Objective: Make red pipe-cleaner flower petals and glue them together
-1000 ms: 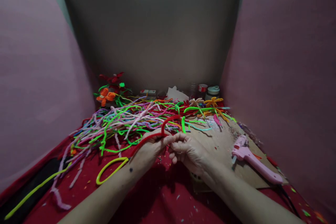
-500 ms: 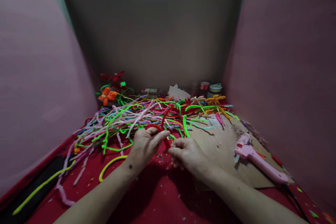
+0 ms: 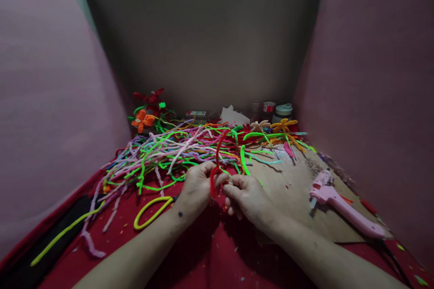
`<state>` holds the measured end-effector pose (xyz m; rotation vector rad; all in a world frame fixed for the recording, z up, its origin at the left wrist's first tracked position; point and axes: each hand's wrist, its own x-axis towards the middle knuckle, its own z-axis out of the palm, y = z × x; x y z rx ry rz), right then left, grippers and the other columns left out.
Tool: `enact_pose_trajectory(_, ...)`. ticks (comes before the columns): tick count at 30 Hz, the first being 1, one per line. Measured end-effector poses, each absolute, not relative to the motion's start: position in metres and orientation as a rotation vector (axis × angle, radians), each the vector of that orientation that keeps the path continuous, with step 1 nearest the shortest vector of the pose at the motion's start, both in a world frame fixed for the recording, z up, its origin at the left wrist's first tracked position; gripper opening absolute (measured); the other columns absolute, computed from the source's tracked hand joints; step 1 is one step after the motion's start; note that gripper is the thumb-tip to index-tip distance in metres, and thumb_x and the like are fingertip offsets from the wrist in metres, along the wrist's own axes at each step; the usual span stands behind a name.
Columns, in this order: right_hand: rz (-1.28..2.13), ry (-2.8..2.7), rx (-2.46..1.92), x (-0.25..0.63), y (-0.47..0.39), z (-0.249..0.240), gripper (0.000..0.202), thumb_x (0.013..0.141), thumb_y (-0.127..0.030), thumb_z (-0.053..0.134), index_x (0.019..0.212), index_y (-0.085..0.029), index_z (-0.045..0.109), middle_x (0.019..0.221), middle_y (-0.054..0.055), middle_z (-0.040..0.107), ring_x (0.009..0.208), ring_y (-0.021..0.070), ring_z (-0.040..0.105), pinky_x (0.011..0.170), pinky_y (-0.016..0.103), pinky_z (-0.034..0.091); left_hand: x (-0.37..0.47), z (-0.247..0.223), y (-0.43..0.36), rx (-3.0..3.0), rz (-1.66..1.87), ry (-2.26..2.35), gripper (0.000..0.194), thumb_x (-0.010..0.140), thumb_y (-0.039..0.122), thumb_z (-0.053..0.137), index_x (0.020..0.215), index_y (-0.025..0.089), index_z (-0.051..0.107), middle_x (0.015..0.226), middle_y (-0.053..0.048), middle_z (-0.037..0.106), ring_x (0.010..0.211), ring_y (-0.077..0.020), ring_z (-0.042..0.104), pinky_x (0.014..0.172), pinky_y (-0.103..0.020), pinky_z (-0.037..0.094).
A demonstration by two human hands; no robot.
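Currently | left hand: grip on red stem | right hand beside

Bare red cloth lies open in front; the tangled stems block beyond.

Holding bent red pipe cleaner in left hand | placing right hand just beside left hand | facing pile of coloured pipe cleaners | showing pink glue gun on cardboard

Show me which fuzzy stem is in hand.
The red stem in the left hand, bent, with one end rising; the stems in the pile lie loose beyond the hands.
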<state>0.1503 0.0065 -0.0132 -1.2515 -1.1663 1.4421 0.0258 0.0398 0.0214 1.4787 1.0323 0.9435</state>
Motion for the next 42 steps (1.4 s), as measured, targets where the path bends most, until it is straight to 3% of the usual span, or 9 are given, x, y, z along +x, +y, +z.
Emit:
enact_pose_trajectory(5, 1.485, -1.133, -1.181, 0.150, 0.004, -0.011, 0.017, 0.069, -0.033, 0.053, 0.064, -0.017, 0.048, 0.049, -0.004, 0.054, 0.035, 0.0065, 0.048, 0.026, 0.014, 0.028, 0.027, 0.012, 0.044, 1.293, 0.869, 1.044, 0.028, 0.066, 0.033, 0.069, 0.058, 0.015, 0.050, 0.039, 0.006, 0.045, 0.033, -0.0040, 0.034, 0.035, -0.017, 0.022)
enact_pose_trajectory(10, 1.516, -1.097, -1.137, 0.153, 0.004, -0.013, 0.019, 0.066, -0.034, 0.055, 0.064, -0.017, 0.048, 0.049, -0.004, 0.054, 0.035, 0.0064, 0.048, 0.027, 0.014, 0.029, 0.022, 0.008, 0.049, 1.140, 0.794, 0.804, 0.021, 0.063, 0.026, 0.072, 0.065, 0.012, 0.056, 0.050, 0.003, 0.051, 0.041, -0.0034, 0.040, 0.040, -0.016, 0.029)
enact_pose_trajectory(14, 1.556, -1.097, -1.104, 0.151, 0.003, -0.013, 0.021, 0.066, -0.036, 0.057, 0.062, -0.017, 0.047, 0.049, -0.004, 0.055, 0.035, 0.0071, 0.050, 0.027, 0.014, 0.029, 0.017, 0.015, 0.053, 1.049, 0.751, 0.646, 0.022, 0.065, 0.025, 0.072, 0.063, 0.014, 0.053, 0.044, 0.008, 0.038, 0.036, -0.0015, 0.028, 0.036, -0.015, 0.024)
enact_pose_trajectory(17, 1.563, -1.111, -1.126, 0.148, 0.001, -0.014, 0.020, 0.067, -0.032, 0.056, 0.059, -0.018, 0.045, 0.047, -0.004, 0.055, 0.034, 0.0072, 0.050, 0.027, 0.014, 0.029, 0.013, 0.019, 0.056, 1.056, 0.876, 0.707, 0.019, 0.066, 0.022, 0.071, 0.072, 0.015, 0.054, 0.050, 0.009, 0.041, 0.037, -0.0003, 0.027, 0.038, -0.014, 0.026)
enact_pose_trajectory(23, 1.566, -1.207, -1.180, 0.145, 0.000, -0.015, 0.019, 0.071, -0.025, 0.052, 0.056, -0.018, 0.043, 0.044, -0.005, 0.052, 0.031, 0.0058, 0.045, 0.027, 0.015, 0.028, 0.009, 0.018, 0.058, 1.611, 1.032, 0.955, 0.013, 0.075, 0.026, 0.060, 0.071, 0.017, 0.051, 0.052, 0.007, 0.039, 0.039, -0.0040, 0.031, 0.039, -0.017, 0.026)
enact_pose_trajectory(30, 1.537, -1.343, -1.315, 0.139, -0.006, -0.010, 0.020, 0.074, -0.016, 0.047, 0.054, -0.018, 0.043, 0.044, -0.006, 0.050, 0.031, 0.0052, 0.043, 0.026, 0.015, 0.026, 0.000, 0.015, 0.062, 2.390, 1.427, 1.156, 0.010, 0.080, 0.017, 0.051, 0.071, 0.017, 0.054, 0.061, 0.005, 0.045, 0.055, -0.0072, 0.039, 0.056, -0.020, 0.034)
enact_pose_trajectory(37, 1.507, -1.454, -1.330, 0.133, -0.014, -0.020, 0.019, 0.073, -0.015, 0.048, 0.055, -0.018, 0.044, 0.045, -0.005, 0.050, 0.032, 0.0039, 0.044, 0.029, 0.013, 0.027, -0.008, 0.032, 0.064, 2.063, 1.462, 1.366, 0.013, 0.080, 0.028, 0.054, 0.072, 0.018, 0.057, 0.058, 0.004, 0.046, 0.051, -0.0075, 0.039, 0.047, -0.018, 0.031)
enact_pose_trajectory(42, 1.587, -1.413, -1.308, 0.133, -0.016, -0.021, 0.017, 0.069, -0.017, 0.050, 0.053, -0.019, 0.045, 0.044, -0.006, 0.051, 0.031, 0.0046, 0.044, 0.028, 0.014, 0.026, -0.020, 0.045, 0.076, 1.647, 1.609, 1.220, 0.009, 0.075, 0.026, 0.058, 0.070, 0.019, 0.055, 0.052, 0.006, 0.045, 0.040, -0.0057, 0.036, 0.038, -0.017, 0.026)
